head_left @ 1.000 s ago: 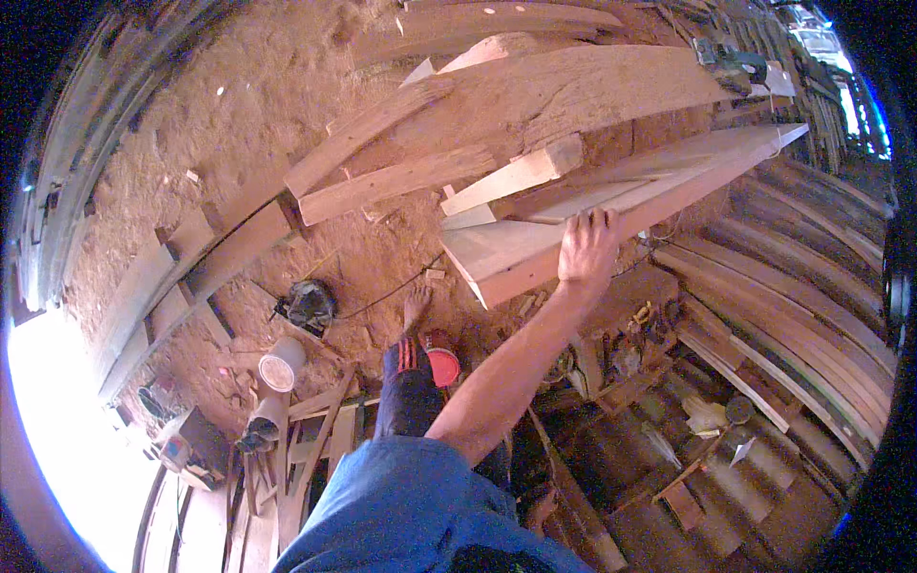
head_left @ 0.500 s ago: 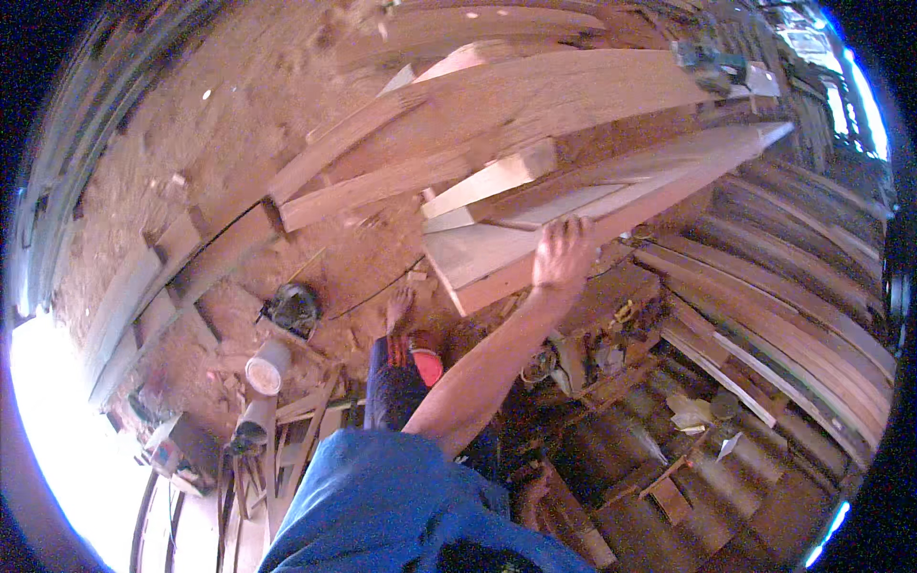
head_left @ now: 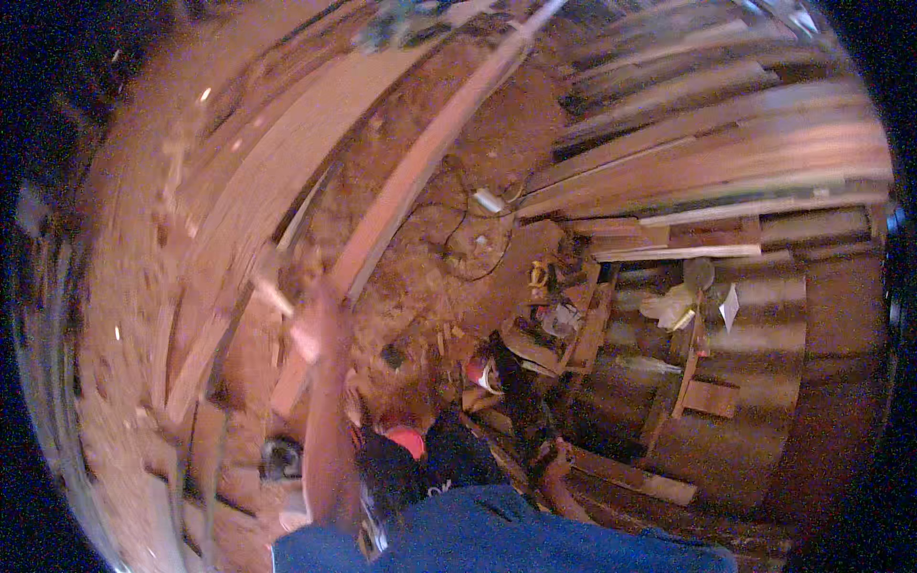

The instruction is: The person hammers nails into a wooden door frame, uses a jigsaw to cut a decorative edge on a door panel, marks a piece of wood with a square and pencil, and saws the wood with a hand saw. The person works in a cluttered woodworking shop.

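My left hand (head_left: 327, 304), smeared by motion, grips the long edge of a wooden panel (head_left: 406, 186). The panel stands nearly edge-on and slants from beside my legs to the far top. A pale, blurred piece (head_left: 304, 339) shows against the wrist; its kind cannot be made out. Low on the right, my right hand (head_left: 552, 460) is closed at the lower end of a dark, elongated object (head_left: 521, 392). Shadow hides what that object is. A small red and white round part (head_left: 483, 373) shows beside it.
Long planks (head_left: 277, 172) lie to the left, and stacked boards (head_left: 764, 143) fill the right. A cord (head_left: 465, 234) loops across the dusty ground near a white cylinder (head_left: 489, 200). Scraps and a clear bottle (head_left: 650, 365) lie on a corrugated surface (head_left: 755, 382) at right.
My view has turned right. The panel has swung from lying broadly across to a steep, edge-on slant, with my left hand now farther left. My right hand shows more clearly.
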Available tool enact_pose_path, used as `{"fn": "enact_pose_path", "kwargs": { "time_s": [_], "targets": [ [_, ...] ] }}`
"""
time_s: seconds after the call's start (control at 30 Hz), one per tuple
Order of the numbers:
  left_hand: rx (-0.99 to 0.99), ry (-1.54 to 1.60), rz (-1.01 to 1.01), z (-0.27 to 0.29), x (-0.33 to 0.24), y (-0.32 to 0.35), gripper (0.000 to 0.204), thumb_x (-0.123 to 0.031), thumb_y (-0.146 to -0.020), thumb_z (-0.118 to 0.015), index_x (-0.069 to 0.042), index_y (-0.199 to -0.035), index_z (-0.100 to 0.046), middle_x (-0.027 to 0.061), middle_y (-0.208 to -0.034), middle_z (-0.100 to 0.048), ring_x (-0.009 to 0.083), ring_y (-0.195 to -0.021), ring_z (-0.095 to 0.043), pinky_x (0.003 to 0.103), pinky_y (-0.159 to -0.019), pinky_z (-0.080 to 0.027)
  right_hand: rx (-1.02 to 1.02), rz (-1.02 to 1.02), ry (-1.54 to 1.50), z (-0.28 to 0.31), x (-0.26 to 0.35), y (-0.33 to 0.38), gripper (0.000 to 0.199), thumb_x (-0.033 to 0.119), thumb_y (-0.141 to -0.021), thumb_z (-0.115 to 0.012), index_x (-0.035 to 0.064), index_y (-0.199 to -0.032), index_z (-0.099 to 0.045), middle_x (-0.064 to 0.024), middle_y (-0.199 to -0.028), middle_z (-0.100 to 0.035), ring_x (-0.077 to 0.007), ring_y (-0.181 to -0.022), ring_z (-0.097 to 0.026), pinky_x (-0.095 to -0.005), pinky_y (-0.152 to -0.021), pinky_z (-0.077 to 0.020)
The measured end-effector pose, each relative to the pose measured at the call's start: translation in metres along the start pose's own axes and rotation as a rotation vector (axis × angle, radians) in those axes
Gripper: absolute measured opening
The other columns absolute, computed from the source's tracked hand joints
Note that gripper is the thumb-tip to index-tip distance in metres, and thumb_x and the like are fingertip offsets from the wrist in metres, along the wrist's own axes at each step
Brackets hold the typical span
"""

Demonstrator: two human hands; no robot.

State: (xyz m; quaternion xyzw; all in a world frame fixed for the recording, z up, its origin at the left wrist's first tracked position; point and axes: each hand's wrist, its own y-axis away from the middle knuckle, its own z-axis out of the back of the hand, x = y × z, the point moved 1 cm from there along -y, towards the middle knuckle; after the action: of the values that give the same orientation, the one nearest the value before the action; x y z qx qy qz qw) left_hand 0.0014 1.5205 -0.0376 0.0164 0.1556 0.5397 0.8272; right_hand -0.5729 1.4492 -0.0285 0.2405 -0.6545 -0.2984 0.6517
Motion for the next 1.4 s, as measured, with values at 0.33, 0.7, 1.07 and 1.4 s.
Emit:
{"fn": "enact_pose_path", "kwargs": {
  "time_s": [0.33,0.7,1.07,1.4],
  "targets": [
    [-0.068,-0.073,0.097,0.040,-0.026,0.007,0.059,-0.048,-0.080,-0.076,-0.007,-0.117,-0.054,0.0216,-0.102,-0.068,0.0445,-0.092,-0.066,0.055,-0.078,-0.052,0.416,-0.244,-0.399,-0.040,0.139,-0.067,0.060,0.070,-0.090,-0.056,0.0108,-0.100,-0.060,-0.0033,-0.077,-0.056,-0.0210,-0.065,-0.053,-0.0378,-0.064,-0.0470],
    [-0.196,-0.101,0.041,0.023,-0.005,0.003,0.061,-0.046,-0.080,-0.079,-0.004,-0.118,-0.057,0.0204,-0.105,-0.066,0.0430,-0.101,-0.062,0.053,-0.083,-0.049,0.264,-0.389,-0.423,-0.069,0.186,-0.080,0.034,0.041,-0.085,-0.057,0.0071,-0.092,-0.058,-0.0068,-0.076,-0.056,-0.0254,-0.070,-0.052,-0.0397,-0.073,-0.0451],
    [-0.039,-0.044,0.119,0.022,0.003,0.005,0.068,-0.049,-0.081,-0.077,-0.001,-0.125,-0.056,0.0233,-0.111,-0.065,0.0423,-0.102,-0.063,0.052,-0.086,-0.049,0.425,-0.266,0.261,-0.057,0.141,-0.119,0.027,0.035,-0.089,-0.059,0.0089,-0.083,-0.059,-0.0029,-0.072,-0.057,-0.0183,-0.068,-0.053,-0.0326,-0.067,-0.0448],
    [-0.107,-0.118,0.000,0.027,0.004,-0.010,0.080,-0.052,-0.085,-0.073,0.002,-0.139,-0.051,0.0274,-0.133,-0.059,0.0433,-0.119,-0.058,0.049,-0.101,-0.046,-0.159,0.186,1.017,-0.038,0.034,-0.236,0.049,0.047,-0.089,-0.065,-0.0012,-0.099,-0.066,-0.0211,-0.094,-0.070,-0.0415,-0.088,-0.067,-0.0505,-0.079,-0.0527]
  ]
}}
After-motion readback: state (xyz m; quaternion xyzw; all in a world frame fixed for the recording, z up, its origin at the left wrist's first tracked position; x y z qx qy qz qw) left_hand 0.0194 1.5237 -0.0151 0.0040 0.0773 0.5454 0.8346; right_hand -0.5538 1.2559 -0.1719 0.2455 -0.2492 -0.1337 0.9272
